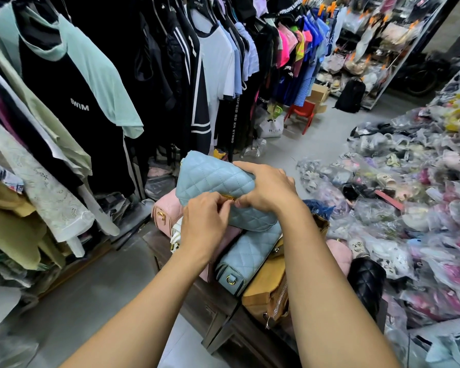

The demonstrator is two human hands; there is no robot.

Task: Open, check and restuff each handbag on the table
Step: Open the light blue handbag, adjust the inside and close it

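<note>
Working at the gold clasp [228, 197] of a pale blue quilted handbag [210, 176], held over the heap of bags on the dark wooden surface [210, 309]; touching that heap or just clear of it, hard to tell. Pinching the clasp with the curled fingers [219, 205] of the left hand [205, 221]. Clamping the bag from above with the right hand [266, 187], spread across the flap and wrapped over its top edge, thumb tucked in beside the clasp. Shut, by the lie of the flap, with nothing of the inside or its stuffing on show.

Most likely the opening step on this bag: freeing the catch so as to lift the flap. Could equally be fastening up after restuffing; impossible to settle from a closed flap alone.

If opening, then next: turning or pressing the catch loose with the left, steadying the body with the right, and folding the flap back far enough to look in and feel for the filling. Calls for a firm hold, with no flat, solid rest visible beneath.

Waiting below: a pink bag [165, 211], a second blue quilted bag [247, 256], a mustard bag [266, 285] with a zip, and a black quilted bag [367, 282] at the near right. Closed, as far as can be seen. Plenty of the task left, judging by these.
</note>
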